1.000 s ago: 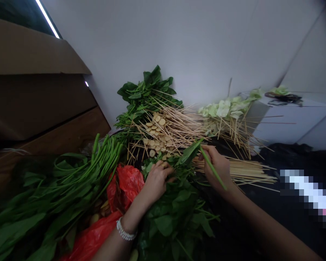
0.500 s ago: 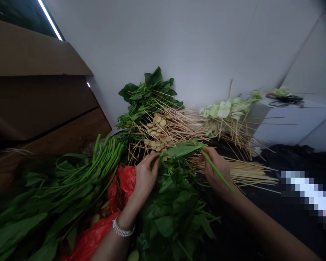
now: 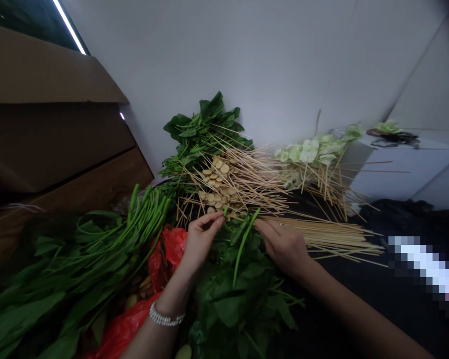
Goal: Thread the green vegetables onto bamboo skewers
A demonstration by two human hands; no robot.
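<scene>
Under my left hand (image 3: pixel 205 232), thumb and forefinger pinch a small green stem end, mostly hidden by the fingertips. My right hand (image 3: pixel 284 244) is closed, its fingertips against the upper part of a long green stem (image 3: pixel 240 252) that slants down over the leaves. Both hands are above a heap of leafy greens (image 3: pixel 243 299). Just behind them lie skewers threaded with pale round slices (image 3: pixel 219 172). A bundle of bare bamboo skewers (image 3: pixel 336 237) lies beyond my right hand.
Long-stemmed greens (image 3: pixel 78 269) fill the left side, beside a red plastic bag (image 3: pixel 129 324) with slices in it. Skewered leafy greens (image 3: pixel 205 124) rest against the white wall (image 3: pixel 247 60). Skewered pale cabbage (image 3: pixel 310 149) stands at right. Brown cardboard (image 3: pixel 41 75) is at upper left.
My right hand has moved left and slightly down, closer to my left hand. The stem beside it now slants down-left, and the broad leaf between my hands is no longer held up.
</scene>
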